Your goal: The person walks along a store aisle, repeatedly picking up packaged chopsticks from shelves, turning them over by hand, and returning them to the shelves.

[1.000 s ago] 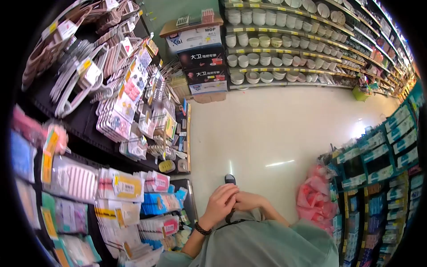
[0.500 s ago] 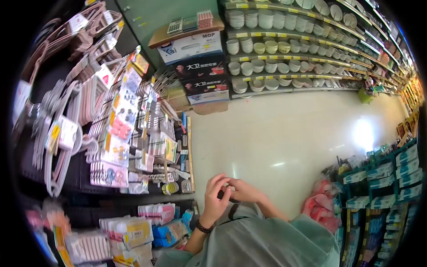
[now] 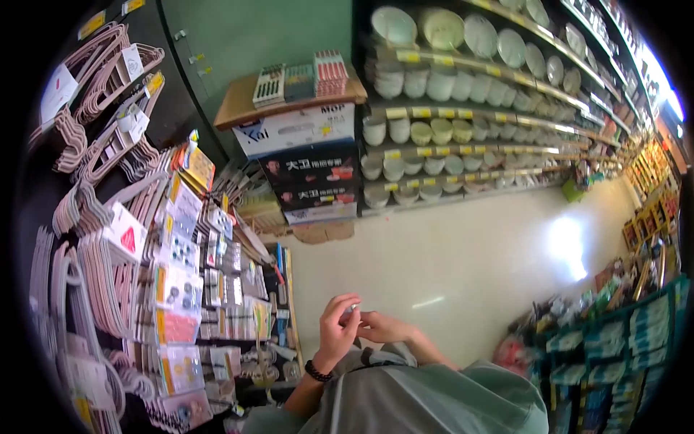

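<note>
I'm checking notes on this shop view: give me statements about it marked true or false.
1. A small pale thing shows at the left hand. True.
2. The two hands are spread far apart. False: the right hand is close to the left.
3. A watch is on the right wrist. False: a dark bracelet is on the left.
4. Stacked boxes stand beside shelves of bowls. True.
5. Hangers are on the left. True.

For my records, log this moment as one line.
left hand: pinching small object, identity unclear; right hand: close beside left; left side: clothes hangers; ahead: shelved bowls
</note>
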`<state>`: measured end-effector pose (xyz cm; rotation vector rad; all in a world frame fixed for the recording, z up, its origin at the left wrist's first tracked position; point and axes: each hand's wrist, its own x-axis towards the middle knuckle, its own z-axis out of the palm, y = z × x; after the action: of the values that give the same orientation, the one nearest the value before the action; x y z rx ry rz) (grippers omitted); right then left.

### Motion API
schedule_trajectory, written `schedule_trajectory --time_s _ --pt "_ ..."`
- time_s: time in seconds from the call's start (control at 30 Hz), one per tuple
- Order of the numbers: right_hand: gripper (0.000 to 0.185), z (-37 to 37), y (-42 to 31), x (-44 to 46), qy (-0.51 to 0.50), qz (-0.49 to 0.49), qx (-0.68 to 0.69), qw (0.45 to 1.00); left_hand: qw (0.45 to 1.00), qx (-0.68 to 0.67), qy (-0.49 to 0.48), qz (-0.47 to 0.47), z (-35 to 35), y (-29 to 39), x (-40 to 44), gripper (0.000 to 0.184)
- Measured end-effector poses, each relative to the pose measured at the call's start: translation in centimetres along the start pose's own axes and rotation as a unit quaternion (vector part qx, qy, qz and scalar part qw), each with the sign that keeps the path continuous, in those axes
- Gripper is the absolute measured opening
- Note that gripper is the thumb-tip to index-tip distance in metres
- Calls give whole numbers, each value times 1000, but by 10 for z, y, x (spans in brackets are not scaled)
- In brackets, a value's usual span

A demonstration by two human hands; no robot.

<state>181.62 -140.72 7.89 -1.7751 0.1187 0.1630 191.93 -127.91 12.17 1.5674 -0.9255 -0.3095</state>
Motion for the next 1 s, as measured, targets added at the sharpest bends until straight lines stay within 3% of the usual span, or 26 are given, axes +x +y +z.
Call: schedule_trajectory --time_s 0.07,0.17,0.27,0.4,0.63,0.77,0.87,0.9,1.0 --pt "37 -27 -5 52 5 1 59 998 998 37 31 48 -20 -24 48 15" --pt "33 -59 -28 120 18 24 180 983 997 50 60 22 -48 -41 108 16" --pt "34 -80 -45 169 89 -19 325 941 991 92 86 45 -67 -77 159 16" --pt "34 -108 -36 229 112 -53 454 883 988 118 93 29 -90 -91 223 18" --pt "38 -180 -38 348 51 -81 506 857 969 211 108 70 -125 -118 356 27" --pt "41 -224 -37 429 7 -84 530 844 951 299 49 63 -139 -137 436 43" --pt "42 -263 -46 486 -6 -86 559 825 950 296 85 56 -145 -158 505 46" --pt "45 -279 -53 501 -12 -97 550 829 951 286 94 63 -148 -159 533 55" --pt "47 -317 -56 548 -30 -111 560 820 916 351 180 74 -153 -173 608 64"
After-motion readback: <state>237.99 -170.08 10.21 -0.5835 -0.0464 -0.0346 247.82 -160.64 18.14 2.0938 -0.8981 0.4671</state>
